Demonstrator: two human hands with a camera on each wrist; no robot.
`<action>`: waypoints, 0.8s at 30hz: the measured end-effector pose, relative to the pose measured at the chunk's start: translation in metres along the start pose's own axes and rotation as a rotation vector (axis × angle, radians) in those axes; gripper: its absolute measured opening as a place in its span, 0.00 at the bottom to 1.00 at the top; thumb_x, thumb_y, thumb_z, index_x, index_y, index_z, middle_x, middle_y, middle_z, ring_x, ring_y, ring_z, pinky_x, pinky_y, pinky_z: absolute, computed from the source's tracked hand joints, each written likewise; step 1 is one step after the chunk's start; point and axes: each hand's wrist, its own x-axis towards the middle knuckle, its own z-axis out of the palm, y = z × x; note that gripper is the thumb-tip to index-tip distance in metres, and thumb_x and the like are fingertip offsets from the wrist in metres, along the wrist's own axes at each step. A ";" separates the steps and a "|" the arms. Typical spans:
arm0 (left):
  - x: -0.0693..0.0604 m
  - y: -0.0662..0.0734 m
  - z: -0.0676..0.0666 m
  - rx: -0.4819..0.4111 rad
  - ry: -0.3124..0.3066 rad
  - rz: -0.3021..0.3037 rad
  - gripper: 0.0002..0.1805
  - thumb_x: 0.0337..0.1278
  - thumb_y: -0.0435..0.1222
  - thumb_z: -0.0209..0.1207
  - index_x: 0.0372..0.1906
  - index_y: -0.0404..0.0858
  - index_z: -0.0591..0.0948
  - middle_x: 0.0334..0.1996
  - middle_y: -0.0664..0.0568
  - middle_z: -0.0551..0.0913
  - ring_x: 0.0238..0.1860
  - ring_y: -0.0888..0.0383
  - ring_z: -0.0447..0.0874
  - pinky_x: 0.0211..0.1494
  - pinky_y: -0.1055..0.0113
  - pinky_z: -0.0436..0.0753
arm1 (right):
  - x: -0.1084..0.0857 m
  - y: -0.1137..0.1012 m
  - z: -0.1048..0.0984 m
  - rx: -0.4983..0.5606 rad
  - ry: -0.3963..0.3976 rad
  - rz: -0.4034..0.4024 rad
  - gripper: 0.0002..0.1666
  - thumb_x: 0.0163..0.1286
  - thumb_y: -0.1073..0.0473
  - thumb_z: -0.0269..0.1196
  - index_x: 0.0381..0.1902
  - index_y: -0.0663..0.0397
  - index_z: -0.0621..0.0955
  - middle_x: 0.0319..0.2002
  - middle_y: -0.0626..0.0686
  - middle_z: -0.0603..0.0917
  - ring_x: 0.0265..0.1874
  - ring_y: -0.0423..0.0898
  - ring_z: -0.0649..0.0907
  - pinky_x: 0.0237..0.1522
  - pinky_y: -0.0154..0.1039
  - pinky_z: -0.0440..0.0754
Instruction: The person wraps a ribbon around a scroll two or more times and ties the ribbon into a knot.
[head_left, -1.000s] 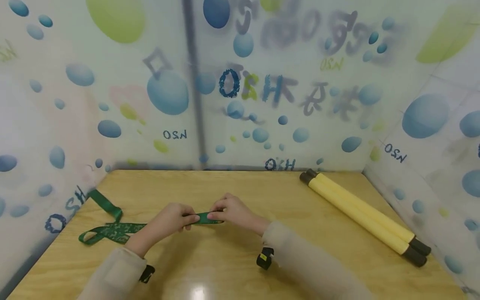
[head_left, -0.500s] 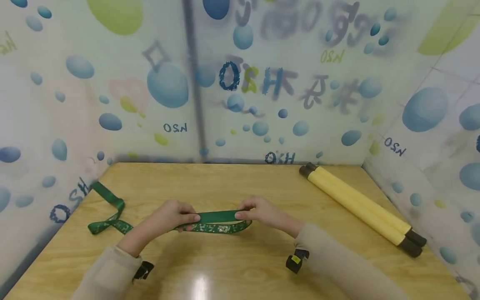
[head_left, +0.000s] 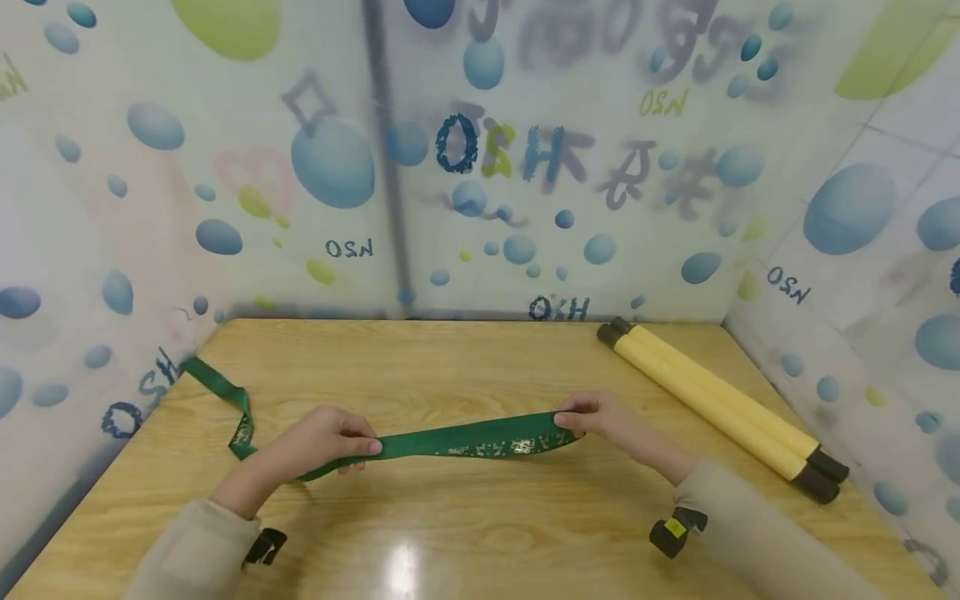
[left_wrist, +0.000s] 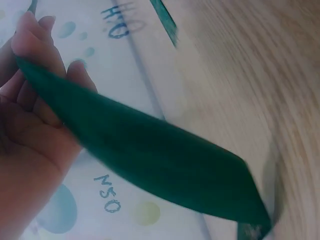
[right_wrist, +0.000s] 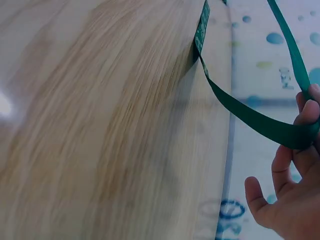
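Observation:
A long green ribbon (head_left: 465, 437) with a pale printed pattern stretches between both hands above the table. My left hand (head_left: 318, 442) pinches it between thumb and fingers. Farther right, my right hand (head_left: 611, 425) pinches the ribbon's other stretch, a bit higher. From the left hand the ribbon trails back to the table's left edge, partly hidden behind that hand. In the left wrist view a broad plain green band (left_wrist: 150, 145) hangs in a curve from the fingers. The right wrist view has the ribbon (right_wrist: 255, 120) looping around the right fingertips.
Two yellow sticks (head_left: 712, 404) with black ends lie side by side at the table's right. The wooden table (head_left: 480, 533) meets a patterned wall (head_left: 480, 250) at its back. A small black device (head_left: 675, 533) hangs at the right wrist.
My right hand has moved well to the right, drawing out the ribbon between the hands. My left hand has shifted slightly left, and the loose ribbon at left has less slack.

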 end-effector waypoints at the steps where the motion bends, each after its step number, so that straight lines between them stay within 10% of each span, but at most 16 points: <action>1: -0.001 -0.001 -0.001 -0.002 -0.005 0.003 0.16 0.61 0.46 0.57 0.34 0.36 0.84 0.19 0.45 0.80 0.18 0.50 0.75 0.28 0.64 0.76 | -0.004 0.003 -0.005 0.009 0.019 0.020 0.17 0.66 0.51 0.60 0.38 0.62 0.80 0.29 0.53 0.76 0.29 0.49 0.73 0.38 0.50 0.72; 11: -0.025 -0.022 -0.001 0.040 -0.009 -0.006 0.11 0.57 0.45 0.61 0.34 0.42 0.85 0.28 0.58 0.82 0.30 0.64 0.76 0.33 0.68 0.75 | -0.051 0.030 -0.052 -0.019 0.234 0.144 0.19 0.65 0.51 0.61 0.41 0.64 0.80 0.32 0.49 0.79 0.32 0.45 0.75 0.40 0.44 0.74; 24: -0.071 -0.051 -0.013 -0.198 -0.101 0.108 0.06 0.64 0.34 0.54 0.37 0.35 0.80 0.25 0.57 0.78 0.16 0.68 0.68 0.15 0.65 0.74 | -0.117 0.053 -0.093 -0.104 0.299 0.309 0.22 0.70 0.45 0.54 0.42 0.62 0.77 0.33 0.53 0.76 0.35 0.46 0.75 0.40 0.45 0.73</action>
